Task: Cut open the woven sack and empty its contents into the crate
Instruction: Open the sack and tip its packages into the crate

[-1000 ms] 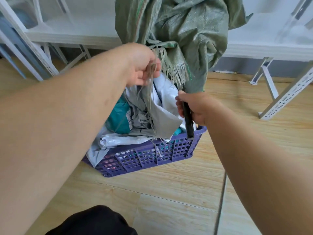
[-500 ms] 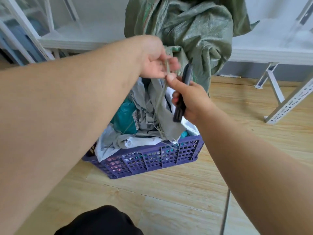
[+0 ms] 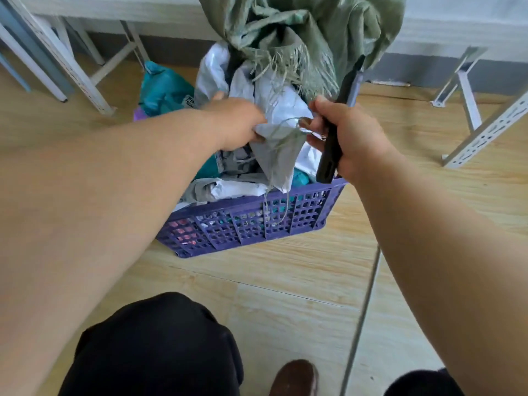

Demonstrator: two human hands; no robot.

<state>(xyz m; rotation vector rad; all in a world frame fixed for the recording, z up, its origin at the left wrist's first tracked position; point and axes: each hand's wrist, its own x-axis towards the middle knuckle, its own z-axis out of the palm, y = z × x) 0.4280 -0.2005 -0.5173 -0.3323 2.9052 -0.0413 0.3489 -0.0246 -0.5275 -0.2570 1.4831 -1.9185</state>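
Observation:
The green woven sack hangs over the purple lattice crate, its frayed cut edge pointing down. White, grey and teal plastic parcels fill the crate and spill from the sack. My left hand pinches loose sack threads against a white parcel. My right hand grips a black utility knife, blade end up, and its fingertips also touch the threads.
The crate stands on a wooden floor. A teal parcel lies at the crate's far left corner. White metal table legs stand at the left and a perforated bracket at the right. My knee and shoe are at the bottom.
Both hands have come down from the sack's cut edge toward the crate, drawing the loose threads with them. The knife stays in my right hand. The view has tilted downward.

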